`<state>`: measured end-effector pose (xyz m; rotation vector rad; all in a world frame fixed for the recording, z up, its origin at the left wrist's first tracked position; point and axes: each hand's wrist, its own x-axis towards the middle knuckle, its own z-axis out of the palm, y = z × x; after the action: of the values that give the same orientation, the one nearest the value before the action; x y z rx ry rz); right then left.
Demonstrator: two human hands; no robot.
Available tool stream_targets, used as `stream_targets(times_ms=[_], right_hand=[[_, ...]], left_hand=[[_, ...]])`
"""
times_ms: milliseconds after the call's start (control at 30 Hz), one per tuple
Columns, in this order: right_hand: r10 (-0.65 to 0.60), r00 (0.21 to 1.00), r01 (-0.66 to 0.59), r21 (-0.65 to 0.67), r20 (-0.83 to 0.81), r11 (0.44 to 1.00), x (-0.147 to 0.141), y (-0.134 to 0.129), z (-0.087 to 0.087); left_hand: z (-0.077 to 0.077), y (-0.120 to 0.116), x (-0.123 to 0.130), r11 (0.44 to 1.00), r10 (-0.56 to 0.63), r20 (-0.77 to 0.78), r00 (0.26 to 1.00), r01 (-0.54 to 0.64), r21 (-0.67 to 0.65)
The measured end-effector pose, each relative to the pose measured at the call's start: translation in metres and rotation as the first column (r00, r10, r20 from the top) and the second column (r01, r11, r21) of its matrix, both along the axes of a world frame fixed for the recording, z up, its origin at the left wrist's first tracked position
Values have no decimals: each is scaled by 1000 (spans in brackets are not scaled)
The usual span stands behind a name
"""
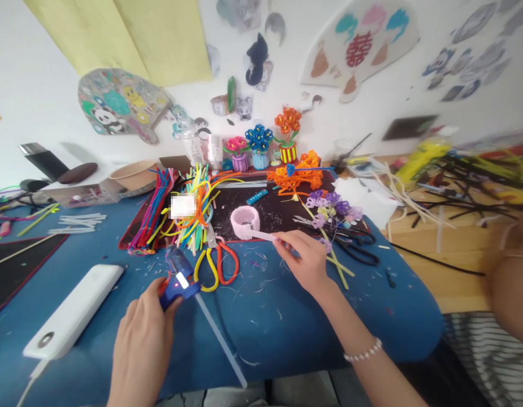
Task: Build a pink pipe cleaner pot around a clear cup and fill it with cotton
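My left hand is closed round the handle of a blue hot glue gun, with a long glue stick poking out of its back toward me. Between the fingertips of my right hand is the end of a pale pink pipe cleaner strip. The strip's other end runs to a small pale pink ring-shaped pot on the dark mat, apparently joined to its side. Scissors with one yellow and one red handle lie between the glue gun and the pot.
Bundled pipe cleaners lie left of the pot. Orange flowers, purple flowers and black-handled scissors are on the right. Finished flower pots stand at the wall. A white corded device lies left; another person's arm shows right.
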<state>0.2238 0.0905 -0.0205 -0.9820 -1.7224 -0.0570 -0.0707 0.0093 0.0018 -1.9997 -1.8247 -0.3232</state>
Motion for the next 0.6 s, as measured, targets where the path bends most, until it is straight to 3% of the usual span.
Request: stream_targets(times_ms=[167,300,367,467,533,600], right_hand=[[-40,998,46,-100,57,994,11,-8,6],[-102,983,128,-168,153,977,21,-17,11],[-118,968,159,-181,220,971,24,-20,13],[-140,937,205,-181,319,962,24,-23,14],[-162,915,240,-175,369,955,22,-25,14],[-184,895,272,-170,407,947,21,-26,14]], left_hand=[[-15,7,-15,986,136,-59,989,-141,-91],[7,12,6,980,148,-227,963,-173,-97],[26,25,26,997,68,-221,973,-77,-33],[45,61,60,965,-263,-197,945,261,-37],[48,89,79,905,-426,-186,885,418,-85],[44,111,91,876,-482,-181,857,472,-100]])
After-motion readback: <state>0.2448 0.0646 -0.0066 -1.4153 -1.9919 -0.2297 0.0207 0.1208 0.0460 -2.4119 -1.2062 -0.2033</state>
